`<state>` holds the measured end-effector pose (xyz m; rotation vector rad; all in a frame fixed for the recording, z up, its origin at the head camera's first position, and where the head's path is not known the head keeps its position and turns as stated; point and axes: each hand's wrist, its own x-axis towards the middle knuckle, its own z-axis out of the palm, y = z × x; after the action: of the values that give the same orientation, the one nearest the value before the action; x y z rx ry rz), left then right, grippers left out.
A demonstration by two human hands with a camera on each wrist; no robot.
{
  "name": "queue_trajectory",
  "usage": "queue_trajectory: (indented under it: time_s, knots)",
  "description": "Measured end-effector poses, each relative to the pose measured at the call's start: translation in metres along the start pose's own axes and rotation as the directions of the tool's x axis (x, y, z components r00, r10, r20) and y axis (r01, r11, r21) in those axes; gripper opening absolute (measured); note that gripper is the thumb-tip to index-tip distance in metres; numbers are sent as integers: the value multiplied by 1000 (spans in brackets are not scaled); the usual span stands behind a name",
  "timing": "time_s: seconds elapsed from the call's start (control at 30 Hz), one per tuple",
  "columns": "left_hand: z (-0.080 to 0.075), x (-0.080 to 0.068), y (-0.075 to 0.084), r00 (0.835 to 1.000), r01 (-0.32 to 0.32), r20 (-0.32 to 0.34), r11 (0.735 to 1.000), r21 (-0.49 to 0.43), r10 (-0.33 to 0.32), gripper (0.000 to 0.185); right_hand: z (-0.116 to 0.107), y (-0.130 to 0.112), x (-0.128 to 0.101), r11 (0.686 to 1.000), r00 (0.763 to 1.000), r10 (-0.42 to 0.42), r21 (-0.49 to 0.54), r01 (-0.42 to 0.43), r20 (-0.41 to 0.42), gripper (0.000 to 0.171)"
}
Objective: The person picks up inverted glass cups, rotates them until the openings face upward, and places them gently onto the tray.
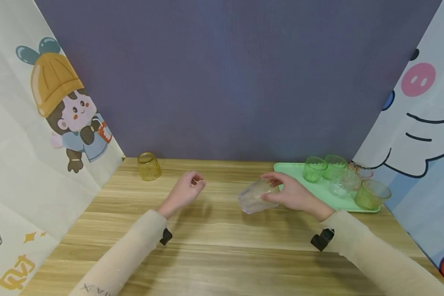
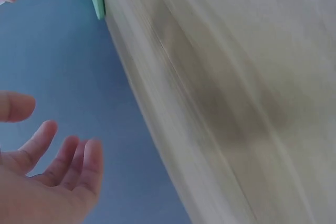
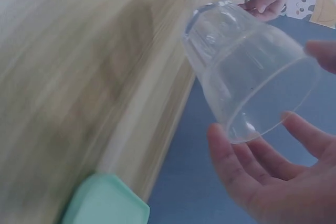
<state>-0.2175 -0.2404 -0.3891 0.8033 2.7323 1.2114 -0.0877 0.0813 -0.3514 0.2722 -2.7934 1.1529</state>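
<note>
My right hand (image 1: 291, 193) grips a clear cup (image 1: 252, 200) near its wide rim, thumb on one side and fingers on the other. Tipped sideways, the cup has its base towards the left and its mouth towards the right palm. The right wrist view shows the fingers (image 3: 231, 163) along the rim and the cup's hollow inside. My left hand (image 1: 185, 191) hovers above the middle of the table, its fingers loosely curled around nothing; the left wrist view shows the thumb apart from the fingers (image 2: 92, 163).
A light green tray (image 1: 320, 191) at the right back bears two green cups (image 1: 314, 169), a clear cup (image 1: 343, 183), a pinkish cup (image 1: 364, 171) and a yellow-green cup (image 1: 372, 195). An amber cup (image 1: 149, 167) stands upside down at the left back of the wooden table (image 1: 222, 263).
</note>
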Motion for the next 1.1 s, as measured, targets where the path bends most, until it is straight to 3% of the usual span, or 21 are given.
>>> queue_trajectory:
  time_s: [0.63,0.8,1.1]
  knots:
    - [-26,17,-24,999,-16,-31,979,204,22,37,-28,-1,-1,978,993,30,-207,-6,113,62]
    - [-32,18,-32,999,-22,-30,967,254,31,36,-35,1,-1,970,994,26,-245,2,109,59]
    - [-43,23,-46,998,-31,-39,943,331,46,34,-49,-3,-2,954,979,97,-298,-39,180,64]
